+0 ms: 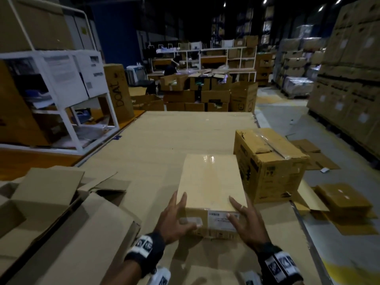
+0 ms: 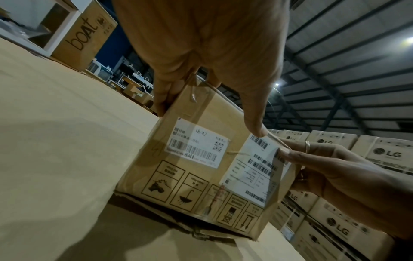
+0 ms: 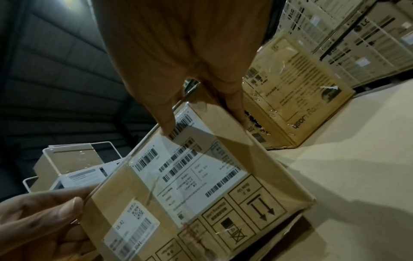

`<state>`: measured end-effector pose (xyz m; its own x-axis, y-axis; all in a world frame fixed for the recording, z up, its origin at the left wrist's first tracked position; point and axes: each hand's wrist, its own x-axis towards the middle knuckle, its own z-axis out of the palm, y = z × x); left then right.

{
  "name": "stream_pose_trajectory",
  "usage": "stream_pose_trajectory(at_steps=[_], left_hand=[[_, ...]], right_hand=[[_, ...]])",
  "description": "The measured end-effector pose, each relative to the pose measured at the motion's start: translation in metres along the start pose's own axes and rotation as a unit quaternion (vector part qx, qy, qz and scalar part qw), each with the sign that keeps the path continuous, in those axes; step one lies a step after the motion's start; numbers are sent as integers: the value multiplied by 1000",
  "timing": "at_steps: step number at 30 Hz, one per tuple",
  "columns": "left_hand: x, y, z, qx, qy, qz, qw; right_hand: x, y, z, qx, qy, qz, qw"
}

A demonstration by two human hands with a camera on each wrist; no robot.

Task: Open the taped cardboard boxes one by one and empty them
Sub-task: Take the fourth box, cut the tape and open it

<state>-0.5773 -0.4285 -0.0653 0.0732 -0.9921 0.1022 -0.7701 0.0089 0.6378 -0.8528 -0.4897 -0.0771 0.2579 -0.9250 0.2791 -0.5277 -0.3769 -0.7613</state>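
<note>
A pale taped cardboard box (image 1: 209,182) with shipping labels lies on the cardboard-covered surface (image 1: 160,136) in front of me. My left hand (image 1: 181,212) grips its near left corner, fingers along the side and thumb on the labelled end (image 2: 201,159). My right hand (image 1: 236,210) grips the near right corner, fingers on top and thumb on the big white label (image 3: 190,173). In the wrist views the near end looks tipped up, with a dark gap beneath. A second, browner taped box (image 1: 267,161) stands just to the right, close to the first.
Opened boxes with raised flaps (image 1: 51,202) sit at my left. A white rack (image 1: 61,89) stands at the far left. Flattened cardboard (image 1: 339,202) lies on the floor to the right, beyond it tall stacks of boxes (image 1: 349,79). Another person works at the back.
</note>
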Motion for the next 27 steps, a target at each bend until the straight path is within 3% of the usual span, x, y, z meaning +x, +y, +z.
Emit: stream_pose_trajectory(at_steps=[7, 13, 21, 27], left_hand=[[-109, -2, -17, -6, -26, 29, 999], [-204, 1, -39, -34, -22, 49, 998], [-306, -6, -44, -25, -37, 82, 996], [-339, -9, -33, -42, -67, 80, 994]], right_hand=[[-113, -66, -3, -57, -23, 51, 997], [-197, -108, -2, -73, 1, 24, 997], [-300, -114, 8, -80, 9, 49, 996], [-338, -123, 11, -68, 22, 64, 995]])
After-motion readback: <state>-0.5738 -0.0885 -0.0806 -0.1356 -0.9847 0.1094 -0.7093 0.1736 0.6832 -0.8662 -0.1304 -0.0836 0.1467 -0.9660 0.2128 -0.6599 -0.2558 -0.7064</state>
